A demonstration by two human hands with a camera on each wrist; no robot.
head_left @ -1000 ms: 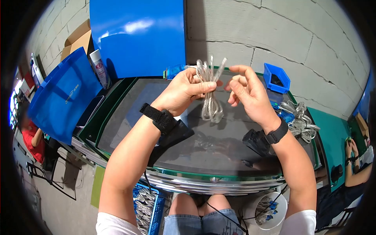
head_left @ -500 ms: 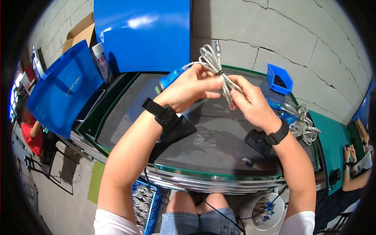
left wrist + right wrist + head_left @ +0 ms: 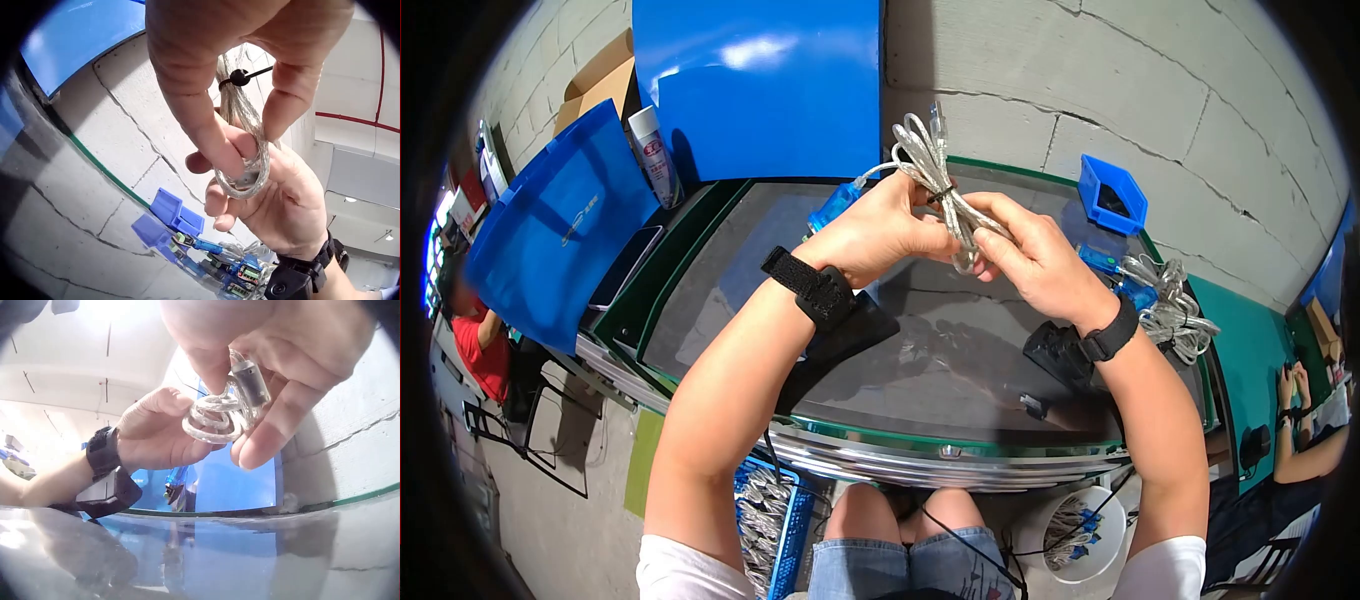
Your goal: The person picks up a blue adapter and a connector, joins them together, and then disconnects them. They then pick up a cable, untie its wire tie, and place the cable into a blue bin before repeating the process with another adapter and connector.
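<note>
- Right hand (image 3: 1048, 262) has come in to pinch the cable coil (image 3: 928, 168) at its 5 o'clock end.
- Left hand (image 3: 897, 225) pinches it near the black tie (image 3: 236, 79), 1 o'clock of head-view centre.
- Best keep strands even.

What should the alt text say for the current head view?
A left hand and right hand hold a coiled cable, bound with a black tie, above a dark tabletop. A blue connector shows beside the left hand. At the right are other cables and a blue bin.
</note>
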